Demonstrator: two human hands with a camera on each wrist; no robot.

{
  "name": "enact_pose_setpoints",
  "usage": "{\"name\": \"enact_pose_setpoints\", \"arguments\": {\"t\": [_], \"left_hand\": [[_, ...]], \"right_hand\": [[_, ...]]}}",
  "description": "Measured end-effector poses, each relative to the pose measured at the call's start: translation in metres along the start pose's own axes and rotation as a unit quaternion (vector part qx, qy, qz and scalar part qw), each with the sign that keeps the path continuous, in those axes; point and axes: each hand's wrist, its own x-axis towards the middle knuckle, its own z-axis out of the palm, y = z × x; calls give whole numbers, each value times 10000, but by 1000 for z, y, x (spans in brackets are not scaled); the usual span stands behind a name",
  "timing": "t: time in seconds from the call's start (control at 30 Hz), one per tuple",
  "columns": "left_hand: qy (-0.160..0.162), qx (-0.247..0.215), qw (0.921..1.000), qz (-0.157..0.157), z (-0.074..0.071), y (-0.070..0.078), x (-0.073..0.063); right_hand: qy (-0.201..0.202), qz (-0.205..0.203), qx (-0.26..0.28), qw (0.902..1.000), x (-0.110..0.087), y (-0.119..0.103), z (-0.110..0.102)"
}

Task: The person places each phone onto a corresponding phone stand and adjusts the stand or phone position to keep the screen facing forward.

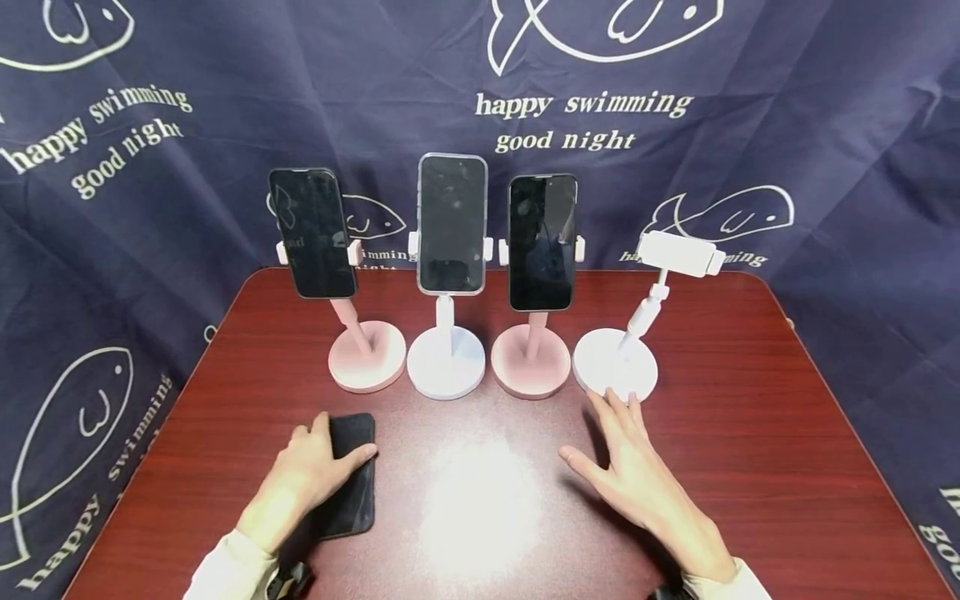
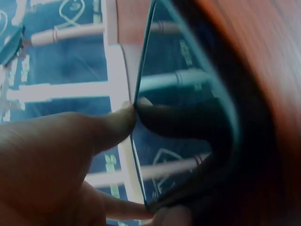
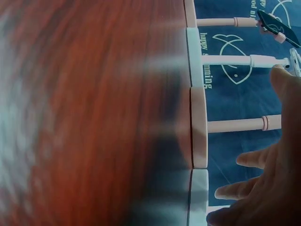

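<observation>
A black smartphone (image 1: 352, 492) lies on the table at the front left. My left hand (image 1: 303, 475) grips it across its width, thumb over toward the right edge and fingers at the left edge. The left wrist view has the thumb and a fingertip right at the edge of the phone (image 2: 183, 99), whose glossy face mirrors the stands. My right hand (image 1: 637, 475) is spread with nothing in it, fingertips overlapping the front of the rightmost white phone stand's base (image 1: 600, 358) in the head view. That stand's holder (image 1: 677, 253) is tilted and carries no phone.
Three more stands in a row hold upright phones: a pink one (image 1: 367, 358) at left, a white one (image 1: 446, 362), and another pink one (image 1: 531, 362). A dark blue fish-print cloth (image 1: 420, 92) hangs behind the reddish-brown table (image 1: 750, 400).
</observation>
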Motion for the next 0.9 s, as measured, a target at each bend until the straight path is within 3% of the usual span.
{"name": "enact_pose_setpoints", "arguments": {"t": [0.33, 0.6, 0.77, 0.9], "left_hand": [[166, -182, 9966, 784, 16, 43, -8], [228, -171, 9927, 1174, 30, 68, -13], [371, -99, 9842, 1726, 43, 87, -15], [62, -352, 9727, 2294, 48, 100, -20]], "right_hand": [[-248, -717, -121, 9970, -1, -19, 15], [-787, -1449, -139, 9862, 9, -48, 29], [-1208, -1583, -238, 9797, 11, -64, 44], [-1249, -1506, -442, 9797, 12, -72, 51]]}}
